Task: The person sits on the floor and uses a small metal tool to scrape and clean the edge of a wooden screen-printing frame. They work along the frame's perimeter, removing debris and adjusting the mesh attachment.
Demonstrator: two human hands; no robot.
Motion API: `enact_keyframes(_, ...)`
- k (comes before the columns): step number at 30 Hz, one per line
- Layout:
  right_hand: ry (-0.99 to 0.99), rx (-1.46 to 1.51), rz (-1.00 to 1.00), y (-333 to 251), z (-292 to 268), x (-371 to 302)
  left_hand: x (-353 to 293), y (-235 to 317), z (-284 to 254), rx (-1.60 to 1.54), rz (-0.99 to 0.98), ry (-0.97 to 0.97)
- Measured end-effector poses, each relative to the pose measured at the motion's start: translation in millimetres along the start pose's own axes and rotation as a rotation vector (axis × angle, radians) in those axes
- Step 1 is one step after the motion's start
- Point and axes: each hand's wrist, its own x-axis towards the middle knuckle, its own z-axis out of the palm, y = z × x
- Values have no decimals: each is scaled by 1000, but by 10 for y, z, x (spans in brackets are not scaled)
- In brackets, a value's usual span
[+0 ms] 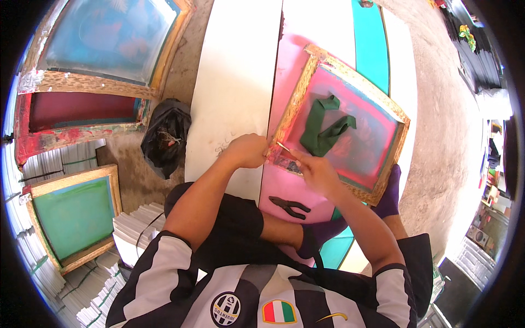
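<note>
1. The wooden screen-printing frame [342, 123] lies tilted at the centre right of the picture, on a pink board [292, 191], with a folded green cloth [322, 126] on its pink mesh.
2. The left hand [249, 150] is closed on the near corner of the frame and holds it down.
3. The right hand [317, 172] pinches a thin, pale stick-like tool [284, 146], and its tip is at the same corner. I cannot tell exactly what the tool is.
4. A pair of black pliers [290, 206] lies on the board, just below the hands.
5. In my judgement, this work goes well when the left hand presses the corner firmly, so the frame does not slide, and the right hand keeps the tool low and close to the wood, away from the mesh.
6. More frames [76, 216] lean at the left of the picture.
</note>
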Motion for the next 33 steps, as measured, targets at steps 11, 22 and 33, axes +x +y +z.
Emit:
enact_keyframes(11, 85, 96, -45, -106, 62, -13, -18, 37, 58, 84, 17, 70)
enact_keyframes(22, -237, 637, 301, -58, -148, 68, -31, 44, 39, 57, 8, 57)
enact_keyframes(33, -75, 342, -53, 290, -4, 135, 0, 10, -29, -24, 33, -46)
